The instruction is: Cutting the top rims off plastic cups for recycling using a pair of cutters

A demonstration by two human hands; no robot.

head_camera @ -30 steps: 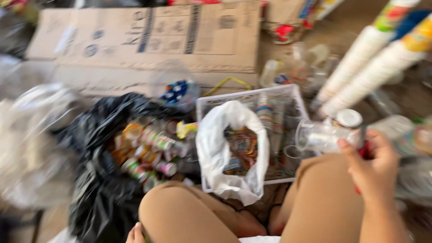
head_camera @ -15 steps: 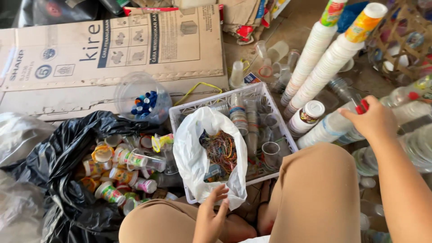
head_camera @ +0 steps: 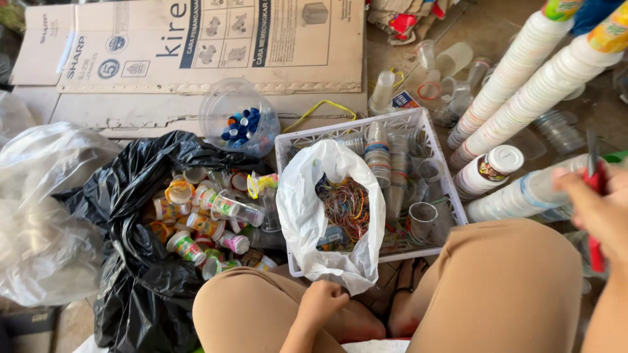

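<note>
My right hand [head_camera: 598,212] grips red-handled scissors [head_camera: 594,216], their long axis near upright, the blade pointing away from me. My left hand [head_camera: 322,302] rests loosely curled, holding nothing, below the white bag [head_camera: 307,216] of rubber bands in the white crate [head_camera: 418,127]. I sit on a cluttered floor [head_camera: 497,33]. Since half a second ago, my right hand has drawn back toward me.

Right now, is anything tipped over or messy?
Yes. Clear cups lie scattered and tipped on the floor behind the white basket, not stacked. The black bag gapes open, with used cups jumbled inside.
</note>
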